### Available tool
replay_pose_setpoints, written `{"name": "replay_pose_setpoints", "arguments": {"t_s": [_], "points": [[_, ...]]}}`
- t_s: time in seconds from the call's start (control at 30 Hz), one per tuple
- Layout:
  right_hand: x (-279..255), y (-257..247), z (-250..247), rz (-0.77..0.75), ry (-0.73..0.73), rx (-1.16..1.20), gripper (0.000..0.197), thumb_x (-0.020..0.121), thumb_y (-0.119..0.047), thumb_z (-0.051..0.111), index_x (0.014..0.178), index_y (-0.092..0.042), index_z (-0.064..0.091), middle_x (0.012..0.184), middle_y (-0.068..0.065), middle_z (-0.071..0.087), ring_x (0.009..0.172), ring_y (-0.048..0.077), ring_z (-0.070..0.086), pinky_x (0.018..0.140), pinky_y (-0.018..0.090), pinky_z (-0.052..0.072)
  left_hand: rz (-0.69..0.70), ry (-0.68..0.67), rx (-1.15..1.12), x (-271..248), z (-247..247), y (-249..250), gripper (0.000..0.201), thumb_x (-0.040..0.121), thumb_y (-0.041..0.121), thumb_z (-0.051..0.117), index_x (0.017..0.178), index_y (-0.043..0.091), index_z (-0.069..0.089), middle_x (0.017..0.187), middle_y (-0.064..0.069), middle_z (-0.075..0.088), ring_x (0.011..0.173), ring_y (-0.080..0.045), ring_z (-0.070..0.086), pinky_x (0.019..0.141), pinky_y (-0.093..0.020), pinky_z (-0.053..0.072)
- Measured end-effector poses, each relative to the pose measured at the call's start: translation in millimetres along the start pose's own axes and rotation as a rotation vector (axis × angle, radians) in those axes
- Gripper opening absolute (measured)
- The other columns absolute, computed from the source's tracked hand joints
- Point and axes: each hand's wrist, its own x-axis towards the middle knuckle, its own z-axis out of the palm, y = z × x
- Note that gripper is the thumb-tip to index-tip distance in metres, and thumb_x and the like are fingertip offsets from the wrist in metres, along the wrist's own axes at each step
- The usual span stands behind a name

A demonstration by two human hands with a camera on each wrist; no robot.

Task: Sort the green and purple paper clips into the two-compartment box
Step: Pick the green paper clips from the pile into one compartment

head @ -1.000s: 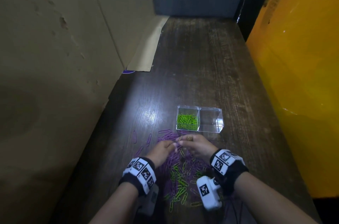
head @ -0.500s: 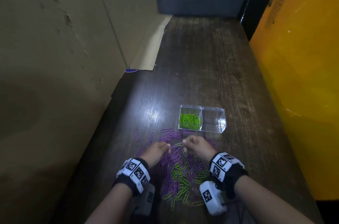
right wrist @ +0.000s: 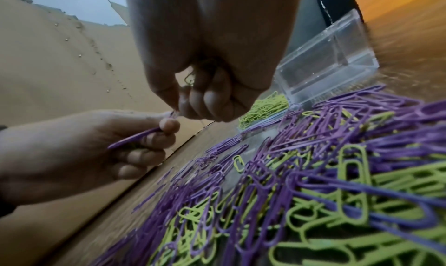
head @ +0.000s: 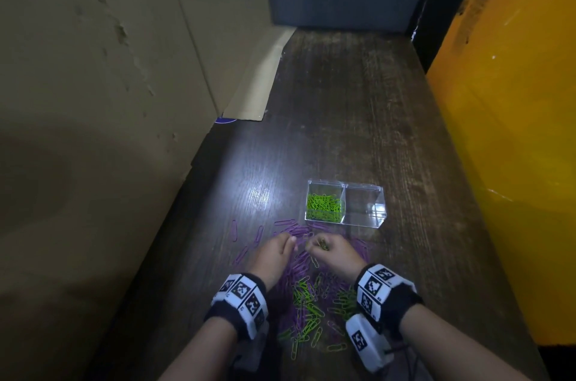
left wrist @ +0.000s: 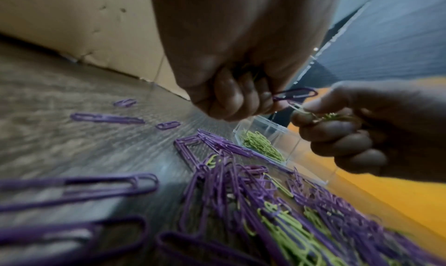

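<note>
A clear two-compartment box stands on the dark wooden table. Its left compartment holds green clips; I see no clips in the right one. A mixed pile of purple and green paper clips lies in front of it. My left hand hovers over the pile's far edge and pinches one purple clip. My right hand, fingers curled, holds a small bunch of green clips. The two hands almost touch at the fingertips.
A cardboard wall runs close along the left, with a flap lying on the table. A yellow panel borders the right edge. A few stray purple clips lie left of the pile.
Both hands stay over the far edge of the pile, fingertips close together. They shifted only slightly, and the box has not moved.
</note>
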Motion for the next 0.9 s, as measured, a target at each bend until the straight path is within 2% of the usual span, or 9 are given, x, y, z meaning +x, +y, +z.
{"name": "replay_pose_setpoints", "arguments": {"t_s": [0.1, 0.2, 0.27, 0.37, 0.5, 0.53, 0.67, 0.83, 0.9], "points": [[0, 0, -1, 0.125, 0.088, 0.384, 0.023, 0.096, -0.008, 0.043, 0.090, -0.007, 0.066, 0.058, 0.003, 0.048, 0.039, -0.002, 0.040, 0.040, 0.009, 0.032, 0.082, 0.086, 0.197, -3, -7, 9, 0.031, 0.098, 0.034, 0.036, 0.093, 0.014, 0.058, 0.088, -0.014, 0.069, 0.082, -0.031, 0.063, 0.071, -0.036, 0.047], [0, -5, -9, 0.188, -0.002, 0.647, 0.032, 0.095, 0.002, 0.034, 0.099, -0.013, 0.062, 0.041, -0.009, 0.032, 0.029, 0.000, 0.023, 0.030, 0.011, 0.018, 0.119, 0.105, 0.275, -5, -9, 16, 0.032, 0.099, 0.035, 0.033, 0.098, 0.014, 0.057, 0.090, -0.013, 0.069, 0.085, -0.032, 0.064, 0.070, -0.035, 0.047], [-2, -10, -10, 0.135, -0.108, 0.620, 0.032, 0.093, 0.004, 0.037, 0.103, -0.013, 0.062, 0.043, -0.010, 0.029, 0.031, 0.000, 0.021, 0.031, 0.011, 0.015, 0.112, 0.105, 0.287, -6, -11, 19, 0.032, 0.099, 0.035, 0.033, 0.100, 0.014, 0.057, 0.091, -0.013, 0.069, 0.086, -0.032, 0.064, 0.069, -0.034, 0.046], [1, -9, -8, 0.048, -0.074, 0.467, 0.010, 0.089, -0.003, 0.055, 0.085, -0.011, 0.060, 0.049, -0.004, 0.042, 0.036, 0.002, 0.029, 0.037, 0.015, 0.022, 0.086, 0.105, 0.189, -8, -13, 23, 0.033, 0.099, 0.034, 0.034, 0.096, 0.012, 0.058, 0.088, -0.012, 0.068, 0.083, -0.030, 0.062, 0.069, -0.033, 0.044], [6, -3, -3, -0.026, 0.053, 0.328, 0.023, 0.078, -0.029, 0.065, 0.073, -0.007, 0.061, 0.074, 0.038, 0.056, 0.055, 0.018, 0.041, 0.054, 0.029, 0.034, 0.004, 0.111, -0.086, -8, -9, 26, 0.029, 0.099, 0.025, 0.038, 0.079, 0.017, 0.057, 0.066, 0.004, 0.052, 0.073, -0.019, 0.052, 0.064, -0.026, 0.035], [6, -2, -2, -0.041, 0.074, 0.260, 0.033, 0.077, -0.037, 0.063, 0.074, -0.004, 0.062, 0.082, 0.040, 0.058, 0.059, 0.021, 0.044, 0.057, 0.033, 0.038, -0.012, 0.133, -0.150, -9, -9, 29, 0.029, 0.099, 0.022, 0.039, 0.080, 0.014, 0.059, 0.066, 0.003, 0.052, 0.073, -0.016, 0.049, 0.061, -0.025, 0.033], [-1, -7, -1, -0.149, 0.125, -0.354, 0.034, 0.092, -0.040, 0.049, 0.085, -0.010, 0.065, 0.079, 0.013, 0.067, 0.073, 0.023, 0.059, 0.066, 0.035, 0.045, -0.039, 0.200, -0.202, -8, -6, 34, 0.031, 0.099, 0.019, 0.039, 0.089, 0.001, 0.062, 0.064, -0.002, 0.052, 0.062, -0.014, 0.045, 0.053, -0.026, 0.024], [-3, -10, -9, -0.161, 0.026, -0.104, 0.034, 0.093, -0.025, 0.052, 0.060, -0.033, 0.054, 0.066, -0.009, 0.056, 0.067, 0.008, 0.053, 0.070, 0.031, 0.041, -0.073, 0.107, -0.260, 0, -4, 18, 0.049, 0.086, 0.050, 0.040, 0.066, 0.015, 0.067, 0.066, -0.006, 0.064, 0.064, -0.018, 0.056, 0.067, -0.031, 0.043], [-3, -13, -13, -0.158, -0.057, -0.090, 0.037, 0.093, -0.019, 0.052, 0.058, -0.031, 0.049, 0.062, -0.010, 0.047, 0.062, 0.005, 0.045, 0.066, 0.029, 0.035, -0.051, 0.056, -0.281, 5, -10, 15, 0.041, 0.090, 0.048, 0.046, 0.076, 0.020, 0.073, 0.080, -0.007, 0.072, 0.075, -0.016, 0.063, 0.076, -0.029, 0.046]]}}
